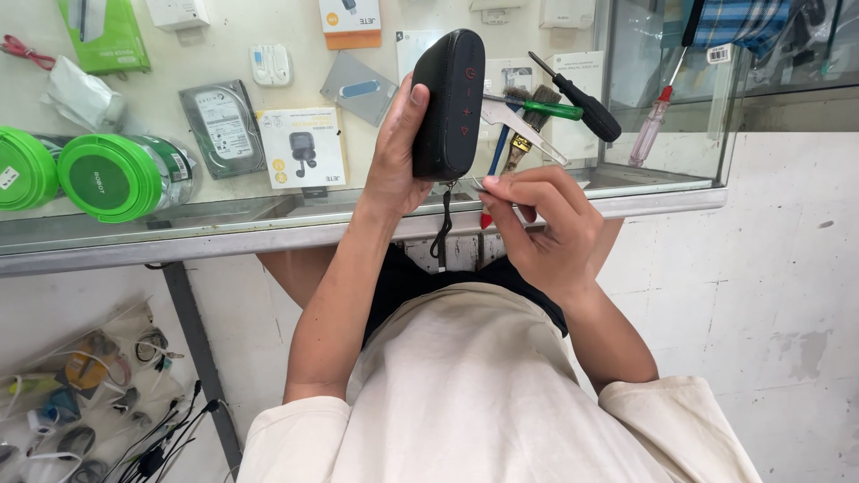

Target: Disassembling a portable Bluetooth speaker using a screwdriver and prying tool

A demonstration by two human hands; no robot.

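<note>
The left hand [394, 156] wraps its fingers closed around the back of a black oval speaker [450, 103], thumb up along its near edge, holding it upright with its red button marks facing out and a black wrist strap [443, 224] dangling at 6 o'clock. The right hand [541, 224], at about 4 o'clock from the speaker, pinches its fingertips [501, 190] tight on metal tweezers [519, 132] whose tips angle toward 10 o'clock, close to the speaker's side. Beyond, on the glass counter [268, 215], lie a green-handled screwdriver [537, 109], a black-handled screwdriver [582, 105] and a brush [530, 121] at 3 o'clock of the speaker, a hard drive [222, 125] and green lidded spools [116, 177] towards 9 o'clock.
</note>
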